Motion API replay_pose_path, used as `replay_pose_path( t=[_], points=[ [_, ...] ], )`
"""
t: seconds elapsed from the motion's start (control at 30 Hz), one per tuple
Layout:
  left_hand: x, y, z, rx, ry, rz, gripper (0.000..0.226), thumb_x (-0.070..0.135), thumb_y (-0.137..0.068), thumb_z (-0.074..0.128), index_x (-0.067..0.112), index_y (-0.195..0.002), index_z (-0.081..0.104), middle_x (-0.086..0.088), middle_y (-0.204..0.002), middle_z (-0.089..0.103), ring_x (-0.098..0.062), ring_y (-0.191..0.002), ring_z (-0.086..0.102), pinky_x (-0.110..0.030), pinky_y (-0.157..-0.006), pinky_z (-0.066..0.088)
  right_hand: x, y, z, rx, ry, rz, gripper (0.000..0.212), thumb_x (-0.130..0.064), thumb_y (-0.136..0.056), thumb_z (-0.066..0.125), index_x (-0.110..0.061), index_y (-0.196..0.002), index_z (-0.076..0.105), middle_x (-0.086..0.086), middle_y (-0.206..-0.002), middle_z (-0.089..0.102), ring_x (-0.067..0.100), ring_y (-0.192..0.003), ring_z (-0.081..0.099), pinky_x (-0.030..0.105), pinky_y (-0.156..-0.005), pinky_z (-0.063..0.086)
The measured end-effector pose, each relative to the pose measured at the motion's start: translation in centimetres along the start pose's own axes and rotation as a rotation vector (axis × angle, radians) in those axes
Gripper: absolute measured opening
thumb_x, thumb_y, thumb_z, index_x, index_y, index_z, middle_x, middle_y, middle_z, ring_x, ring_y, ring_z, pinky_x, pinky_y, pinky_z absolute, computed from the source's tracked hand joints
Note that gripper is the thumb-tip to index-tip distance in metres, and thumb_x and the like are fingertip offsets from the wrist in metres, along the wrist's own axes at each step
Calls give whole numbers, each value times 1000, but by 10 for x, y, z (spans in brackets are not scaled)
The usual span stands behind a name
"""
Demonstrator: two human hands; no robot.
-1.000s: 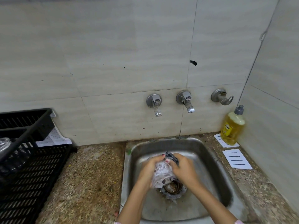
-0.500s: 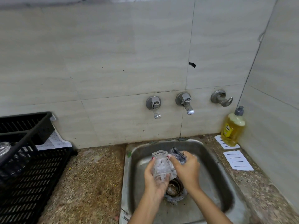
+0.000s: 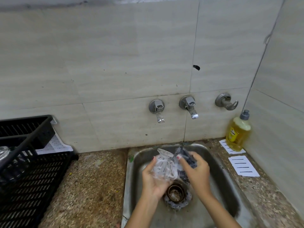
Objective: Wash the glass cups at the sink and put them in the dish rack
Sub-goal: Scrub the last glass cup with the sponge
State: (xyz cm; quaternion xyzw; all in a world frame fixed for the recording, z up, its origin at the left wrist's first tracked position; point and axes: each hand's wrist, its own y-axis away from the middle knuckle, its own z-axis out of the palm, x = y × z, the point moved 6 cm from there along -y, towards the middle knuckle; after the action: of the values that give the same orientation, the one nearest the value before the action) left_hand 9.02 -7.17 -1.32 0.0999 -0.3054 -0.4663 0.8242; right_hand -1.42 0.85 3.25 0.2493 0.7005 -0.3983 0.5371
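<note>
A clear, soapy glass cup (image 3: 163, 167) is held over the steel sink (image 3: 218, 168), tilted with its mouth toward the wall. My left hand (image 3: 152, 181) grips it from below and the left. My right hand (image 3: 196, 172) holds a dark scrubbing sponge (image 3: 186, 157) against the cup's right side. At the left stands the black plastic dish rack (image 3: 37, 178), and another glass (image 3: 4, 153) shows at its far left edge.
Two taps (image 3: 157, 111) (image 3: 189, 106) and a hook-shaped valve (image 3: 226, 102) stick out of the tiled wall above the sink. A yellow dish soap bottle (image 3: 238, 131) stands in the right corner by white paper cards (image 3: 243, 166). Speckled stone counter (image 3: 92, 186) lies between rack and sink.
Both hands have lifted the cup higher above the drain and turned it so its mouth points toward the wall. The sponge has moved along the cup's right side.
</note>
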Motion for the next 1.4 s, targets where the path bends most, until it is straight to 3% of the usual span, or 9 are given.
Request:
replay_pose_path(
  t=[0.1,0.2,0.37,0.63,0.8,1.03,1.17,1.27,1.4],
  points=[
    [6,-5,-5,-82,-43,42,80,13,-31,90,12,-104,56,-16,-93,63,-30,-78,61,-38,-74,47,-2,-14,-15,167,16,46,21,-11,-81,70,-18,-100,63,-10,-85,64,7,-81,63,11,-67,45],
    [2,-5,-5,-86,-113,35,73,12,-33,88,13,-98,55,-14,-87,62,-28,-73,60,-34,-66,47,-20,-21,-6,36,77,-150,30,-12,-77,74,-25,-102,64,-17,-87,63,-7,-83,59,6,-72,44],
    [-2,2,-6,-14,-98,-44,35,23,-72,51,-3,-82,71,-20,-82,66,-30,-72,60,-35,-73,42,-26,-18,14,-370,96,-229,26,-52,-72,58,-40,-92,68,-11,-105,63,3,-100,56,18,-82,47],
    [2,10,-1,18,-183,-187,41,26,-76,45,-3,-66,72,-18,-73,66,-29,-76,54,-35,-75,40,-30,-7,26,-505,168,-374,30,-40,-83,48,-33,-112,50,-29,-128,46,-3,-129,35,18,-106,27],
    [3,7,0,34,-305,-198,35,25,-69,53,-2,-80,72,-18,-88,67,-30,-82,59,-34,-79,43,-39,-1,29,-542,236,-519,49,-35,-81,57,-34,-129,49,-9,-127,53,4,-122,46,19,-103,35],
    [12,13,27,-79,-586,71,30,20,-74,56,4,-96,68,-12,-80,70,-23,-69,66,-28,-61,50,-36,-4,23,-88,190,-251,22,-23,-83,58,-30,-104,63,-21,-98,61,-7,-97,56,4,-85,41],
    [18,13,32,-54,-675,225,44,26,-75,61,3,-113,55,-14,-94,67,-21,-79,67,-28,-64,55,-34,-7,22,-55,180,-82,14,-12,-88,56,-20,-95,65,-9,-86,65,1,-82,60,8,-71,44],
    [30,13,35,-19,-963,547,55,46,-55,63,25,-101,42,-14,-110,53,-27,-102,57,-41,-87,50,-23,-12,21,-52,137,109,18,-14,-90,53,-20,-74,58,-8,-66,60,6,-64,56,13,-55,40],
    [34,34,51,-114,-1537,997,48,47,-64,53,23,-103,38,2,-101,41,-13,-93,45,-24,-81,40,3,-9,26,-77,-136,522,20,-9,-90,48,-8,-72,57,9,-65,57,21,-60,54,27,-52,40]
  ],
)
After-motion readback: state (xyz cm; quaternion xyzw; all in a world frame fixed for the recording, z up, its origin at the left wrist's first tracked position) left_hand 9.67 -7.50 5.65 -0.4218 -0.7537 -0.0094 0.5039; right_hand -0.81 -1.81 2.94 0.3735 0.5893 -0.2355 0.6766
